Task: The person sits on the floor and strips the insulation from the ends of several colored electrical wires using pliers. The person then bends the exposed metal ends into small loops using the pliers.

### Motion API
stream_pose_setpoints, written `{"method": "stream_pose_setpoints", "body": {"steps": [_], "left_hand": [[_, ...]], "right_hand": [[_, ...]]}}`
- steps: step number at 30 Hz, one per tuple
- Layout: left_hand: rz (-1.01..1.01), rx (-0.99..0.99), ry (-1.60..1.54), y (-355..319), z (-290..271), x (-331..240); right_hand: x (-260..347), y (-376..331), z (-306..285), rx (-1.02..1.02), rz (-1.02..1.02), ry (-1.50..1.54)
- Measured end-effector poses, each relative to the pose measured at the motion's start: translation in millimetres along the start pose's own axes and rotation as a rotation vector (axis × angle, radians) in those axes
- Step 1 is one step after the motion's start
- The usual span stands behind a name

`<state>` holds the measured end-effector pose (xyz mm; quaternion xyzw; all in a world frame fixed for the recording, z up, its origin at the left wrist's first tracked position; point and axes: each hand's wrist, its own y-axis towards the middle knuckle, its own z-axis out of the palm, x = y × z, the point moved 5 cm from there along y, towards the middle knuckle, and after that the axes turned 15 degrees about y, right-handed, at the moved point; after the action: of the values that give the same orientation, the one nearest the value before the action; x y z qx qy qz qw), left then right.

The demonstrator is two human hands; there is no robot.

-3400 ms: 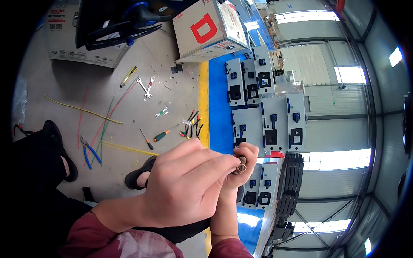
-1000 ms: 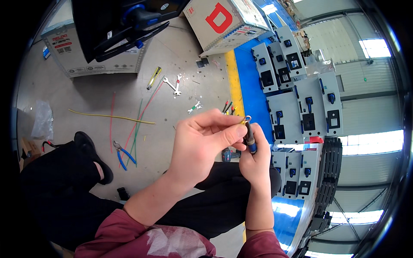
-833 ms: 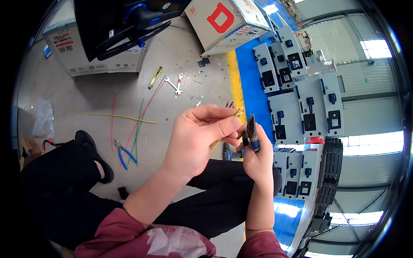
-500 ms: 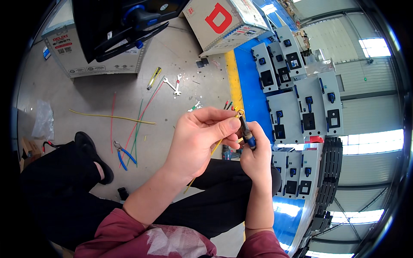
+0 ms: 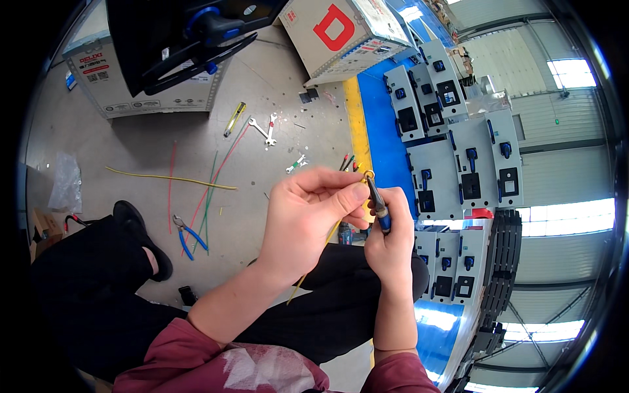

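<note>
Pinched between the thumb and fingers of my left hand [image 5: 298,219] is a yellow wire [image 5: 333,232]. Its loose tail hangs down toward my lap, and its upper end is bent into a small loop [image 5: 369,175] just beyond my fingertips. My right hand [image 5: 391,245] is wrapped round a pair of needle-nose pliers [image 5: 379,208] with dark jaws and a blue grip. The jaw tips touch or lie right at the loop; whether they clamp it I cannot tell. Both hands are close together above my knee.
On the floor lie blue-handled cutting pliers [image 5: 190,236], a yellow utility knife [image 5: 234,119], wrenches [image 5: 267,130], and red, green and yellow wires [image 5: 170,177]. Large boxes [image 5: 347,39] stand ahead. Grey panels with blue-black switches [image 5: 465,164] line the right side. A power drill [image 5: 344,233] is partly hidden.
My left hand has shifted slightly right and down, and the wire's tail has swung a little right. The pliers have turned slightly, with more of their jaws showing near the loop.
</note>
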<state>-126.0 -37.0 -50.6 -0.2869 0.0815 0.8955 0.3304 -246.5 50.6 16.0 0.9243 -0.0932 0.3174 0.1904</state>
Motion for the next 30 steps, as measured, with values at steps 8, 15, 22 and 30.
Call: {"method": "stream_pose_setpoints", "body": {"steps": [8, 15, 22, 30], "left_hand": [[0.114, -0.038, 0.188, -10, 10, -13], [0.16, -0.038, 0.301, -18, 17, -27], [0.116, -0.013, 0.312, -24, 21, -35], [0.01, 0.066, 0.196, -22, 13, -30]], "right_hand": [[4, -6, -8, -0.167, -0.17, -0.246], [9, -13, -11, -0.312, -0.253, -0.378], [12, -16, -15, -0.388, -0.305, -0.441], [3, 1, -13, -0.187, -0.221, -0.161]]}}
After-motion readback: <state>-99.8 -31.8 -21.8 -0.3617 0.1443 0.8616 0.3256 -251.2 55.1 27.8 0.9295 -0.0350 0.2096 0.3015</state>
